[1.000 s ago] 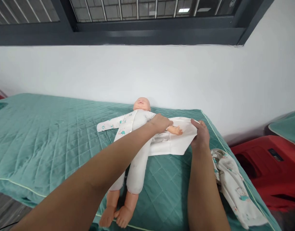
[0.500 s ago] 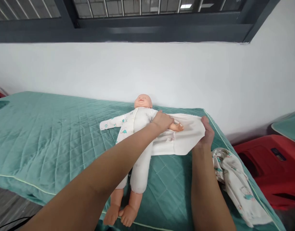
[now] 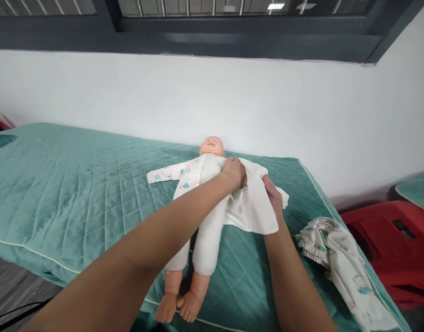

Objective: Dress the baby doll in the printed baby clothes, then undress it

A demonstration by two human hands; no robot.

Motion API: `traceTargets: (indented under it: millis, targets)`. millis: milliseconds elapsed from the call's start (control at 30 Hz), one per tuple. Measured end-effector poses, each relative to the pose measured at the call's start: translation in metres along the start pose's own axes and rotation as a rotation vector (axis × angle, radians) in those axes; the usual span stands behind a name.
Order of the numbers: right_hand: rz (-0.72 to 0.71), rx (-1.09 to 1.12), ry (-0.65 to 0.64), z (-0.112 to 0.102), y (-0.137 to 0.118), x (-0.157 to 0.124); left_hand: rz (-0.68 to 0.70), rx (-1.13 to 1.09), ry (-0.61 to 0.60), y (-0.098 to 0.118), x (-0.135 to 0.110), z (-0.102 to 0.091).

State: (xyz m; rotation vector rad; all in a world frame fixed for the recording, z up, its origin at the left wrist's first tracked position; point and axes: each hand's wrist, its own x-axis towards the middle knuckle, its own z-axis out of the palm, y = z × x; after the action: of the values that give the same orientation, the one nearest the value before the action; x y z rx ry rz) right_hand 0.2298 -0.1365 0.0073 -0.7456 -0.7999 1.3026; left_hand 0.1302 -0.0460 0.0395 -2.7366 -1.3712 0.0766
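Observation:
A baby doll [image 3: 206,216] lies on its back on a green quilted bed [image 3: 76,184], head toward the wall, bare feet near the front edge. It wears a white printed garment [image 3: 253,203] whose right flap is lifted over the doll's arm. My left hand [image 3: 234,171] is closed at the doll's shoulder, pinching the flap's upper edge. My right hand [image 3: 273,196] holds the flap from underneath, with fingers curled into the cloth. The doll's right arm is hidden under the fabric.
A crumpled printed garment [image 3: 339,258] lies on the bed's right corner. A red object [image 3: 388,240] stands right of the bed. A white wall and a dark window frame [image 3: 212,37] run behind. Bare floor shows at the lower left.
The flat-lying flap has been lifted and folded inward over the doll's arm, which is now covered. My right hand moved left with the cloth; my left hand shifted up to the shoulder.

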Motion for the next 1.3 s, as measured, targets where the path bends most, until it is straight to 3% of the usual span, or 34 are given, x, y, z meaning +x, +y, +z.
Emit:
traceTargets:
  millis: [233,367,433,500,600,667,833,933,1100,1200,1300]
  targets:
    - [0.110,-0.083,-0.303,0.025,0.013,-0.008,0.020,-0.142,-0.011,-0.047,-0.042,-0.021]
    - [0.135,-0.108,-0.415,0.024,0.020,-0.009,-0.006,-0.479,0.048,-0.069,-0.066,-0.029]
    - [0.140,-0.142,-0.469,0.024,0.019,-0.010,-0.025,-0.665,0.074,-0.074,-0.074,-0.033]
    - [0.140,-0.186,-0.496,0.024,0.017,-0.010,-0.018,-0.766,0.023,-0.073,-0.079,-0.036]
    - [0.134,-0.221,-0.511,0.024,0.015,-0.011,-0.045,-0.741,-0.078,-0.068,-0.079,-0.037]
    - [0.142,-0.229,-0.517,0.023,0.014,-0.012,-0.073,-0.673,-0.069,-0.064,-0.077,-0.036]
    - [0.184,-0.213,-0.601,0.022,0.010,-0.013,-0.128,-0.687,0.196,-0.062,-0.070,-0.030]
    - [0.198,-0.197,-0.631,0.024,0.007,-0.014,-0.238,-0.710,0.364,-0.072,-0.065,-0.026]
    - [0.223,-0.190,-0.614,0.023,0.007,-0.015,-0.422,-0.616,0.399,-0.089,-0.061,-0.008]
    - [0.194,-0.156,-0.568,0.021,0.007,-0.013,-0.404,-0.532,0.514,-0.091,-0.075,0.003]
    - [0.159,-0.127,-0.512,0.020,0.007,-0.010,-0.331,-0.529,0.618,-0.088,-0.110,0.017]
